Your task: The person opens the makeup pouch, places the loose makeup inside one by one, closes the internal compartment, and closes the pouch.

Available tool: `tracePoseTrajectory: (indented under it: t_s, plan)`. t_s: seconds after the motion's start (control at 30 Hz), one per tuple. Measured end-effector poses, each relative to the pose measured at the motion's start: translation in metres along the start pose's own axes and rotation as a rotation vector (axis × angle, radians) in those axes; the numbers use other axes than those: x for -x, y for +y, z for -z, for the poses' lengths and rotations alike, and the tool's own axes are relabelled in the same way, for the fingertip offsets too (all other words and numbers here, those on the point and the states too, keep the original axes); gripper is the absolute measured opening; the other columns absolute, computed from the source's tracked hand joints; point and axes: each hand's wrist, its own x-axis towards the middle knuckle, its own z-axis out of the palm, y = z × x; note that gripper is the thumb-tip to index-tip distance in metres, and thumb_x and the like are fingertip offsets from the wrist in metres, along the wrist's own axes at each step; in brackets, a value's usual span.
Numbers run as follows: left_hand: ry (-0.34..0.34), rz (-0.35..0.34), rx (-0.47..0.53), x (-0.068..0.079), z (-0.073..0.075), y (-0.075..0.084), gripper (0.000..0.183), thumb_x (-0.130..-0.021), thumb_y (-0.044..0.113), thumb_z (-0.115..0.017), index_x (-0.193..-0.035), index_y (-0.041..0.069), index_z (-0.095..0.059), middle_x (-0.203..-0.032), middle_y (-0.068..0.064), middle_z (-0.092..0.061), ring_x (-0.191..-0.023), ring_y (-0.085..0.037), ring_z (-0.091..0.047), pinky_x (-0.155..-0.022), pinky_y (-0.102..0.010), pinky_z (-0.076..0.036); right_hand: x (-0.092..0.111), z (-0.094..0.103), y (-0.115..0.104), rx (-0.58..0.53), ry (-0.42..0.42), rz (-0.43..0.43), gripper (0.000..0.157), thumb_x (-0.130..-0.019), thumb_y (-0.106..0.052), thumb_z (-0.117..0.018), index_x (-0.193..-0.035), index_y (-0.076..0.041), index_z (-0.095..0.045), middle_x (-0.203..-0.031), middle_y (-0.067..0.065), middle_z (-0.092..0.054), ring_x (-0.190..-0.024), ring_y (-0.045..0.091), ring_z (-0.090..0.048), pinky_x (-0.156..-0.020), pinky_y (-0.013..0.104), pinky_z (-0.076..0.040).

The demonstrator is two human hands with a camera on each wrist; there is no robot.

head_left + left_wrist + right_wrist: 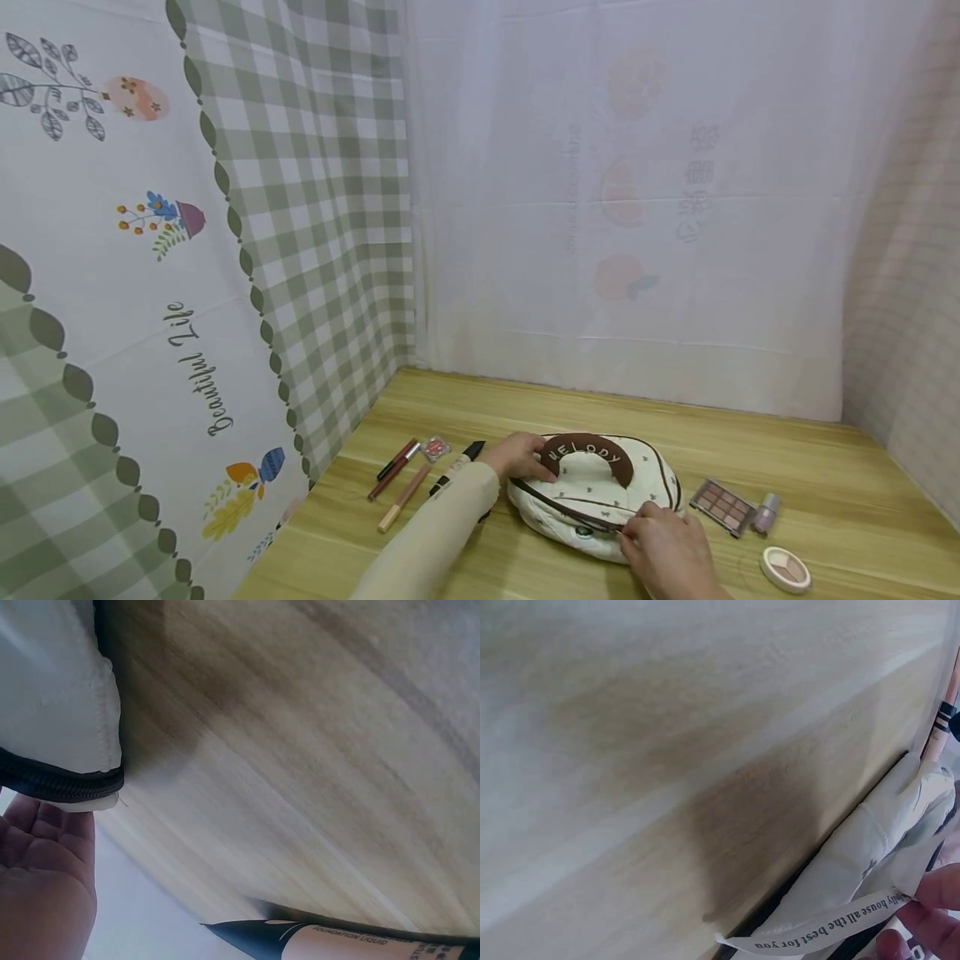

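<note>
A cream makeup bag (600, 492) with dark piping, a dark zipper (60, 776) and a brown arched patch with lettering lies on the table. My left hand (517, 457) holds the bag by its left end, where the fingers are partly hidden in the left wrist view. At the front right of the bag, my right hand (667, 546) pinches a white printed ribbon pull (832, 926) on the zipper line. How far the zipper is drawn, I cannot tell.
Left of the bag lie a foundation liquid tube (360, 941), several slim cosmetic pencils or tubes (405, 498) and a small clear compact (435, 448). On its right are an eyeshadow palette (722, 506), a small bottle (766, 514) and a round compact (786, 570). Curtains hang behind the wooden table (465, 392).
</note>
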Motion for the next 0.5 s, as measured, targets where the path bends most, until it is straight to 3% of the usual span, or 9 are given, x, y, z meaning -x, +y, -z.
tracePoseTrajectory:
  t_s: [0.33, 0.5]
  plan:
    - [-0.001, -0.02, 0.03, 0.001, 0.0, 0.0, 0.016, -0.079, 0.023, -0.085, -0.087, 0.017, -0.073, -0.085, 0.011, -0.068, -0.079, -0.003, -0.055, -0.077, -0.022, -0.045, 0.003, 0.01, 0.025, -0.016, -0.092, -0.064, 0.011, -0.08, -0.026, -0.079, -0.071, -0.026, -0.073, -0.081, -0.009, -0.057, -0.077, 0.015, -0.057, -0.065, 0.043, -0.04]
    - [0.002, -0.025, 0.045, 0.0, 0.001, 0.0, 0.015, -0.08, 0.022, -0.085, -0.087, 0.016, -0.074, -0.085, 0.01, -0.069, -0.078, -0.004, -0.056, -0.076, -0.023, -0.046, 0.005, 0.016, 0.041, -0.016, -0.096, -0.072, 0.009, -0.081, -0.027, -0.079, -0.074, -0.028, -0.074, -0.093, -0.004, -0.064, -0.087, 0.024, -0.062, -0.073, 0.052, -0.042]
